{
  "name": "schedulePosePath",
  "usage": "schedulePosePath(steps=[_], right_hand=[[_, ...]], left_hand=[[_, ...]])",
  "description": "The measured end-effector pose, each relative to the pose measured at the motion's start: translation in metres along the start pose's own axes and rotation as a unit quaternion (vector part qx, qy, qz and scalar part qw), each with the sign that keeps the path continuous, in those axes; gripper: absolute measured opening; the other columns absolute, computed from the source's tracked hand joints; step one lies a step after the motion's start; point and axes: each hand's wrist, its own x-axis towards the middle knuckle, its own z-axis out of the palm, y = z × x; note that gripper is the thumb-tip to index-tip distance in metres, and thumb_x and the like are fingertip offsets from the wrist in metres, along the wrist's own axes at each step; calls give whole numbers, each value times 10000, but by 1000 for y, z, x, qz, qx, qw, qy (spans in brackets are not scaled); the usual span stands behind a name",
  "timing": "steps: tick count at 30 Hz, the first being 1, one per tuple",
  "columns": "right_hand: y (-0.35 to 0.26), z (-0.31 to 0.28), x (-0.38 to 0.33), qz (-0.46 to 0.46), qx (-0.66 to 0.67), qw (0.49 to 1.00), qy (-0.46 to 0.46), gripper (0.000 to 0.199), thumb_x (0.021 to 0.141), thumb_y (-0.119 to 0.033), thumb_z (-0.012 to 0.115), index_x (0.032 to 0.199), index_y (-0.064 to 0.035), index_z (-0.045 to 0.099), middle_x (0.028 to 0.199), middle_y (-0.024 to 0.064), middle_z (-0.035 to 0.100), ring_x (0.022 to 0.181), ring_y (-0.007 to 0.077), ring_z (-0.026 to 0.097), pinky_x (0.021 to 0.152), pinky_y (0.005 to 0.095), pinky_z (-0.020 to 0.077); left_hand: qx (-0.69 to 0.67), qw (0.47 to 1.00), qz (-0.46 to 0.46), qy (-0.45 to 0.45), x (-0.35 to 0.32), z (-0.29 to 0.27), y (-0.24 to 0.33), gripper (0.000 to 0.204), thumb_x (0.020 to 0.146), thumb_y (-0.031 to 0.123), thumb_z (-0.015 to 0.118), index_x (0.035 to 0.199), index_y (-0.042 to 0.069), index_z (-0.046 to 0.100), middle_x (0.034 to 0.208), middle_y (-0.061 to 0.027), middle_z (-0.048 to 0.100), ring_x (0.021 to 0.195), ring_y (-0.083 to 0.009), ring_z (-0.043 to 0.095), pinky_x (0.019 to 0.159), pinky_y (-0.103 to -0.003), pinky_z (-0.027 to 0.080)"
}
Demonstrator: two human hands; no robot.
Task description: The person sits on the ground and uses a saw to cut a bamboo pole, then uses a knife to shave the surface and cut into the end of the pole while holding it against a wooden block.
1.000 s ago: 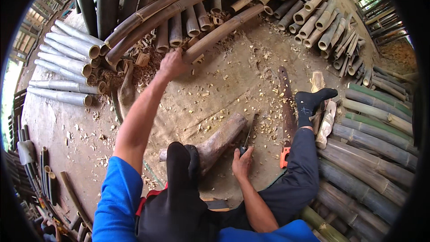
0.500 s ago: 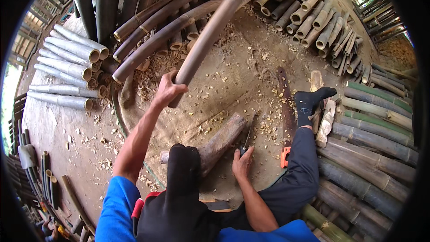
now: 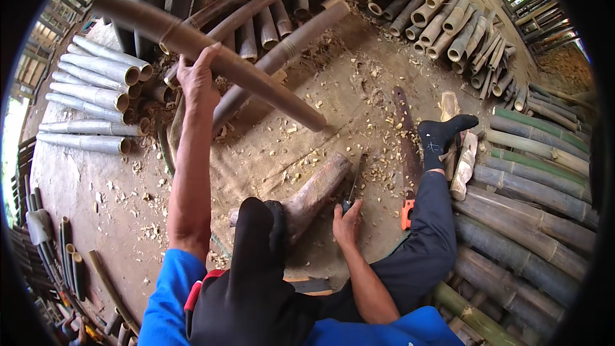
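Note:
My left hand (image 3: 200, 77) is closed around a brown bamboo pole (image 3: 262, 87), held out in front over the ground. The pole slants from upper left down to the right, its far left part blurred. Behind and under it, a second bamboo pole (image 3: 291, 45) lies crosswise. Low in the middle, my right hand (image 3: 346, 223) grips a knife by its dark handle, the thin blade (image 3: 356, 176) pointing away from me. A short, thick log (image 3: 320, 186) lies to the left of the knife, near my dark-covered left leg (image 3: 253, 237).
Cut bamboo lengths are stacked at left (image 3: 96, 96), far right (image 3: 448, 13) and along the right side (image 3: 532, 198). A saw with an orange handle (image 3: 407, 213) lies beside my outstretched right leg (image 3: 429, 230). Wood chips are scattered over the ground sheet (image 3: 256, 160).
My left hand has moved left and away from me. Its pole, earlier pointing up to the right, now slants down to the right. My right hand with the knife has barely moved.

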Motion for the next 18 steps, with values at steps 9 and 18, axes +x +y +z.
schedulePosePath(steps=[9, 18], right_hand=[[2, -2, 3, -2, -10, 1000, -12, 503, 963, -282, 625, 1281, -6, 349, 1041, 350, 635, 989, 538, 623, 847, 582, 475], [-26, -31, 3, -62, -167, 984, 15, 535, 950, -331, 646, 1339, -22, 445, 1233, 291, 572, 1133, 473, 572, 939, 555, 465]], left_hand=[[15, 997, 27, 77, -41, -23, 125, 366, 770, 177, 819, 1028, -42, 680, 900, -144, 682, 757, -244, 680, 689, -385, 605], [-68, 996, 37, 44, -63, -20, 157, 348, 846, 198, 740, 1050, -70, 651, 894, -155, 666, 790, -259, 677, 736, -375, 586]])
